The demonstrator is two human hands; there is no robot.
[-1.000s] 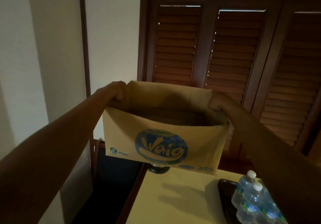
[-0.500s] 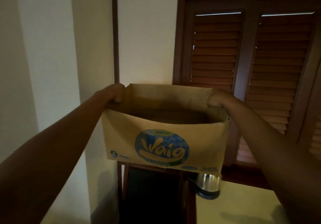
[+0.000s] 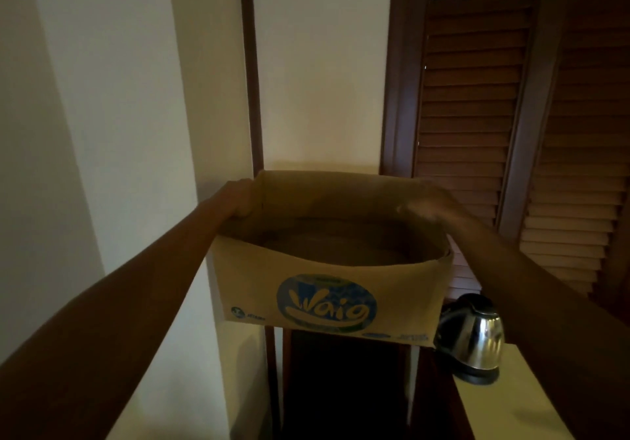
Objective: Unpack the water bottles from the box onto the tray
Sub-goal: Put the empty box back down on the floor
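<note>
Cream-white wall [image 3: 112, 105] fills the left half of the view, with a dark vertical wooden strip [image 3: 251, 64] running down it. To the right stand brown louvred shutters [image 3: 477, 98] in a dark frame, reaching down behind everything else.

Next in size is the cardboard box [image 3: 327, 289], held up in the air in front of the wall and shutters, well clear of the worktop [image 3: 504, 402] below. Its top is open and the near wall carries a round blue logo with yellow lettering [image 3: 326, 303]. The inside is dim; only the brown bottom shows, and no bottles can be made out in it.

Two bare forearms reach out from the lower corners to the box. The left hand [image 3: 238, 200] is clenched on the upper left edge of the box, fingers curled over the rim. The right hand [image 3: 429, 206] is at the upper right edge; it is blurred, but its grip looks closed on that rim as well.

Under the box's right corner a pale yellow worktop shows at the lower right. On its far end stands a shiny steel kettle [image 3: 475, 337] with a black base, just below and beside the box's lower right corner, not touching it as far as can be told. Between the wall and the worktop lies a dark gap [image 3: 341, 388] with nothing distinguishable in it.
</note>
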